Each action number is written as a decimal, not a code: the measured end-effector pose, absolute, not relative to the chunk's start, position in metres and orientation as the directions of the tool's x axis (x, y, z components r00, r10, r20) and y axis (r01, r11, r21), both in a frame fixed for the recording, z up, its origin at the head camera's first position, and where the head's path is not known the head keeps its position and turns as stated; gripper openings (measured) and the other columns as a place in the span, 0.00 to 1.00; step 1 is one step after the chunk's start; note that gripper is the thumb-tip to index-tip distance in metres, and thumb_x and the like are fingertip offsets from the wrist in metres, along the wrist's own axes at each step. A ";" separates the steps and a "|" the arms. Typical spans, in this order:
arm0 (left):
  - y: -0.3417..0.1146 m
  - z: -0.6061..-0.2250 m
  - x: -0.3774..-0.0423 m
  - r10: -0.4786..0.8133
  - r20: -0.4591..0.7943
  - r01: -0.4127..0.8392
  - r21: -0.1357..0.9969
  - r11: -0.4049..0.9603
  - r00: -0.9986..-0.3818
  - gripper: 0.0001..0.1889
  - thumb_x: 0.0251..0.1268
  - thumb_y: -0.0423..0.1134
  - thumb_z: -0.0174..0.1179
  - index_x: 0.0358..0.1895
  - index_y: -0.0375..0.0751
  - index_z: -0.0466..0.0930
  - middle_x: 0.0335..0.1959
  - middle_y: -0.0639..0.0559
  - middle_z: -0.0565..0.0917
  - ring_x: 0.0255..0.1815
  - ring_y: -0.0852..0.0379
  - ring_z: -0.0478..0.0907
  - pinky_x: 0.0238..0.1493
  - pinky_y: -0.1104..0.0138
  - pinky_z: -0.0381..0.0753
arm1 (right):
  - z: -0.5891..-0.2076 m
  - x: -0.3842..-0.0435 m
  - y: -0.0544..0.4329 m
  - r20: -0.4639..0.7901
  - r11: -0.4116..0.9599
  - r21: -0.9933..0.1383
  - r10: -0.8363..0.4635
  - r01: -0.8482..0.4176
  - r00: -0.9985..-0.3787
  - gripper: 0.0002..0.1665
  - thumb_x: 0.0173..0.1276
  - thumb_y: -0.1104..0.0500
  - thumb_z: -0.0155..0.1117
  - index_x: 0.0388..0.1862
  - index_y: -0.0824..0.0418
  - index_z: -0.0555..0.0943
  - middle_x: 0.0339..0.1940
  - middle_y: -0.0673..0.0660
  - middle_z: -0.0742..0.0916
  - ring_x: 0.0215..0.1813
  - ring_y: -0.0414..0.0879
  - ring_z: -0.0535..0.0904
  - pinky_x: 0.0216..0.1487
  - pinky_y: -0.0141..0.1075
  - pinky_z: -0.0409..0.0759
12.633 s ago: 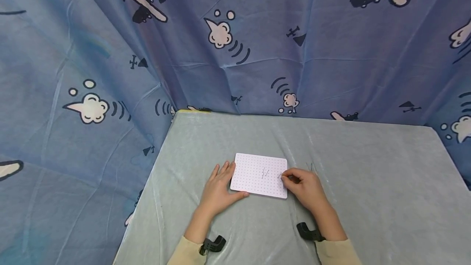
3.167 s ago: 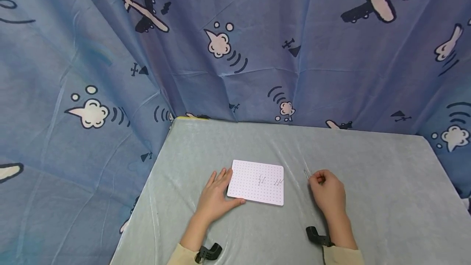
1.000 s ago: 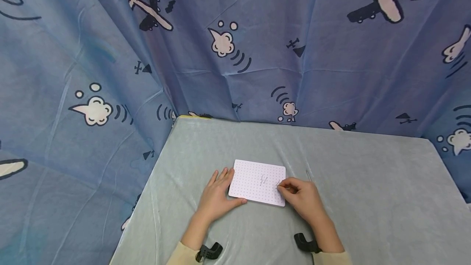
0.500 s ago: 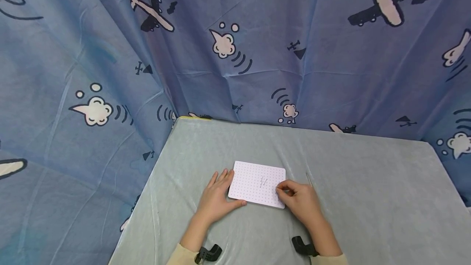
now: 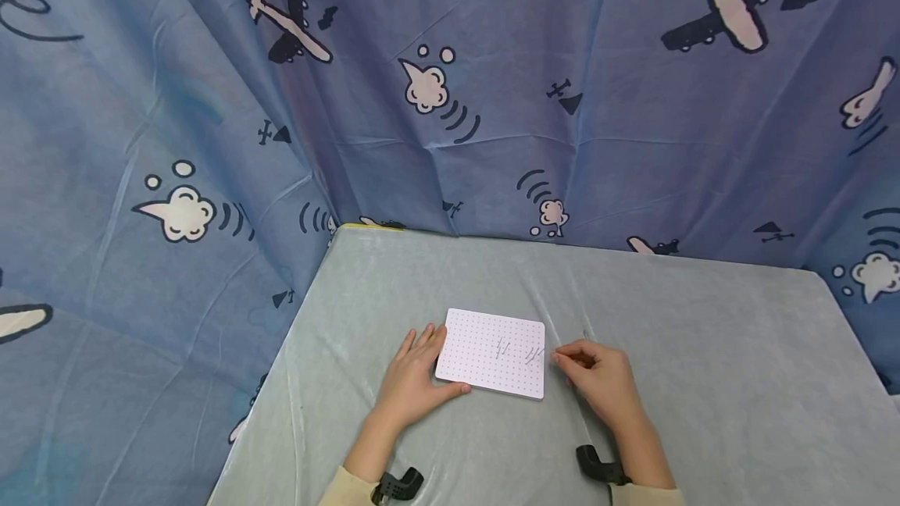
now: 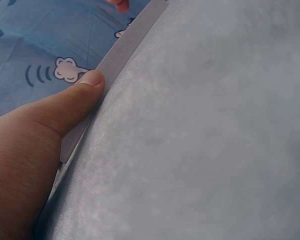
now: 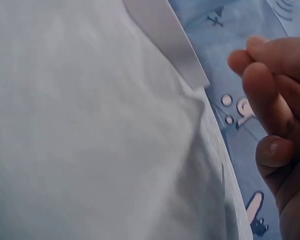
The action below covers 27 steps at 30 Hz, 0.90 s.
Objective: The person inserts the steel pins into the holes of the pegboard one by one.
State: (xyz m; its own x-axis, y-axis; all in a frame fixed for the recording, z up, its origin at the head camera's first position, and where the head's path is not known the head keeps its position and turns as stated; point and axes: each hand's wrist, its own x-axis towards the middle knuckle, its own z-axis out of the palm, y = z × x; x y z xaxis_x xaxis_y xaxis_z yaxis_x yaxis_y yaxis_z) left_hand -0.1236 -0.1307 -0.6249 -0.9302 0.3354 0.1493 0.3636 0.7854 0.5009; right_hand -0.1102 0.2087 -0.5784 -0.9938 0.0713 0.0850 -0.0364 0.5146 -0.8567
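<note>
At the nine o'clock edge of the white dotted board [image 5: 471, 346], the left hand [image 5: 410, 383] is laid, fingers straight and spread, thumb set against the near side. Thin rods [image 5: 501, 348] are seen on it in two groups, mid-board and towards three o'clock. Just past that edge, the right hand [image 5: 601, 379] is held, fingers loosely bent, tips close together, board at nine o'clock. Near it, another rod [image 7: 223, 180] is seen.

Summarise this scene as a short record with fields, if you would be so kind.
Board: white, dotted, lying on grey cloth
On it: thin dark pieces, two groups
On cloth: another thin piece
Left hand: fingers at left edge, thumb at near edge
Right hand: apart from board, right of it, fingers bent; nothing held visible
Backdrop: blue printed curtain
</note>
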 end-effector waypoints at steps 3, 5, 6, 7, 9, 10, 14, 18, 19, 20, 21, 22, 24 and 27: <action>-0.131 -0.626 -0.124 0.335 0.148 0.363 0.502 0.785 -0.930 0.61 0.57 0.77 0.72 0.85 0.39 0.65 0.83 0.47 0.70 0.87 0.54 0.60 0.92 0.57 0.44 | -0.579 -0.111 0.218 0.093 0.517 -0.856 0.131 -0.012 -0.987 0.03 0.70 0.62 0.81 0.39 0.61 0.93 0.25 0.55 0.90 0.23 0.43 0.82 0.22 0.30 0.81; -0.132 -0.626 -0.124 0.336 0.150 0.364 0.502 0.785 -0.930 0.61 0.57 0.77 0.72 0.85 0.39 0.65 0.83 0.47 0.70 0.87 0.54 0.60 0.92 0.57 0.44 | -0.579 -0.112 0.222 0.101 0.535 -0.845 0.164 0.003 -0.981 0.03 0.71 0.62 0.80 0.40 0.61 0.93 0.26 0.55 0.90 0.24 0.42 0.82 0.23 0.30 0.81; -0.132 -0.626 -0.124 0.335 0.150 0.364 0.501 0.785 -0.930 0.62 0.57 0.78 0.71 0.86 0.39 0.65 0.83 0.47 0.70 0.87 0.54 0.60 0.92 0.57 0.44 | -0.580 -0.112 0.224 0.107 0.546 -0.838 0.177 0.007 -0.978 0.03 0.72 0.62 0.79 0.40 0.61 0.93 0.27 0.55 0.91 0.24 0.42 0.82 0.23 0.29 0.81; -0.132 -0.626 -0.124 0.334 0.151 0.363 0.501 0.785 -0.930 0.62 0.57 0.78 0.71 0.86 0.39 0.65 0.83 0.48 0.69 0.87 0.55 0.60 0.92 0.58 0.44 | -0.580 -0.113 0.225 0.112 0.564 -0.825 0.191 0.015 -0.975 0.03 0.72 0.61 0.79 0.40 0.61 0.93 0.28 0.55 0.91 0.25 0.42 0.82 0.24 0.29 0.81; -0.132 -0.626 -0.124 0.335 0.149 0.364 0.495 0.789 -0.930 0.62 0.57 0.78 0.71 0.86 0.40 0.64 0.83 0.48 0.69 0.87 0.55 0.59 0.92 0.58 0.43 | -0.581 -0.113 0.228 0.135 0.603 -0.797 0.213 0.022 -0.968 0.03 0.73 0.61 0.78 0.41 0.61 0.93 0.31 0.54 0.92 0.27 0.41 0.81 0.26 0.27 0.80; -0.132 -0.626 -0.124 0.336 0.150 0.365 0.493 0.790 -0.930 0.62 0.57 0.78 0.71 0.86 0.40 0.65 0.83 0.48 0.69 0.87 0.55 0.59 0.92 0.59 0.43 | -0.581 -0.113 0.230 0.149 0.620 -0.784 0.227 0.025 -0.963 0.03 0.73 0.61 0.78 0.42 0.60 0.93 0.32 0.54 0.92 0.28 0.40 0.81 0.27 0.26 0.79; -0.133 -0.627 -0.125 0.341 0.136 0.363 0.485 0.795 -0.930 0.62 0.57 0.79 0.70 0.86 0.40 0.64 0.84 0.48 0.69 0.87 0.55 0.58 0.92 0.59 0.42 | -0.584 -0.114 0.237 0.204 0.677 -0.735 0.259 0.026 -0.944 0.04 0.72 0.62 0.79 0.43 0.60 0.93 0.35 0.55 0.92 0.32 0.42 0.82 0.29 0.24 0.76; -0.133 -0.626 -0.125 0.340 0.130 0.358 0.492 0.794 -0.932 0.62 0.57 0.79 0.70 0.86 0.40 0.64 0.84 0.48 0.69 0.87 0.55 0.59 0.92 0.59 0.42 | -0.588 -0.115 0.241 0.222 0.730 -0.683 0.235 0.021 -0.946 0.07 0.72 0.63 0.78 0.47 0.61 0.92 0.38 0.57 0.92 0.36 0.48 0.84 0.32 0.31 0.80; -0.133 -0.626 -0.125 0.340 0.129 0.358 0.495 0.792 -0.932 0.62 0.57 0.79 0.70 0.86 0.40 0.64 0.84 0.48 0.69 0.87 0.55 0.59 0.92 0.59 0.42 | -0.589 -0.116 0.241 0.223 0.743 -0.669 0.224 0.018 -0.949 0.08 0.72 0.63 0.77 0.48 0.62 0.92 0.39 0.58 0.92 0.37 0.50 0.85 0.34 0.34 0.82; -0.133 -0.626 -0.125 0.339 0.128 0.357 0.496 0.792 -0.932 0.62 0.57 0.79 0.70 0.86 0.40 0.64 0.84 0.49 0.69 0.87 0.55 0.58 0.92 0.59 0.42 | -0.589 -0.116 0.242 0.221 0.756 -0.654 0.213 0.017 -0.952 0.09 0.72 0.63 0.77 0.49 0.63 0.92 0.40 0.59 0.92 0.38 0.51 0.86 0.35 0.38 0.83; -0.133 -0.626 -0.125 0.340 0.127 0.357 0.496 0.792 -0.932 0.62 0.57 0.79 0.70 0.86 0.40 0.63 0.84 0.49 0.68 0.88 0.56 0.58 0.92 0.59 0.41 | -0.590 -0.116 0.242 0.219 0.770 -0.638 0.203 0.018 -0.954 0.09 0.72 0.63 0.77 0.49 0.64 0.92 0.40 0.59 0.92 0.39 0.53 0.86 0.37 0.42 0.84; -0.133 -0.626 -0.125 0.341 0.126 0.357 0.495 0.792 -0.932 0.62 0.57 0.79 0.70 0.86 0.41 0.63 0.84 0.49 0.68 0.88 0.56 0.58 0.92 0.60 0.41 | -0.590 -0.116 0.242 0.215 0.781 -0.624 0.194 0.018 -0.957 0.09 0.72 0.64 0.76 0.49 0.64 0.92 0.40 0.59 0.92 0.39 0.54 0.86 0.37 0.46 0.85; -0.133 -0.626 -0.125 0.339 0.125 0.354 0.496 0.793 -0.933 0.62 0.57 0.79 0.70 0.86 0.41 0.63 0.84 0.49 0.68 0.88 0.56 0.58 0.92 0.60 0.41 | -0.591 -0.116 0.243 0.206 0.801 -0.598 0.177 0.019 -0.962 0.10 0.73 0.63 0.76 0.49 0.65 0.92 0.40 0.60 0.91 0.40 0.56 0.87 0.39 0.52 0.86; -0.132 -0.627 -0.125 0.340 0.141 0.364 0.489 0.793 -0.930 0.62 0.57 0.79 0.70 0.86 0.40 0.64 0.84 0.48 0.69 0.87 0.55 0.59 0.92 0.58 0.43 | -0.591 -0.116 0.243 0.188 0.821 -0.571 0.163 0.028 -0.968 0.11 0.73 0.62 0.75 0.50 0.67 0.92 0.41 0.61 0.91 0.42 0.59 0.88 0.42 0.58 0.88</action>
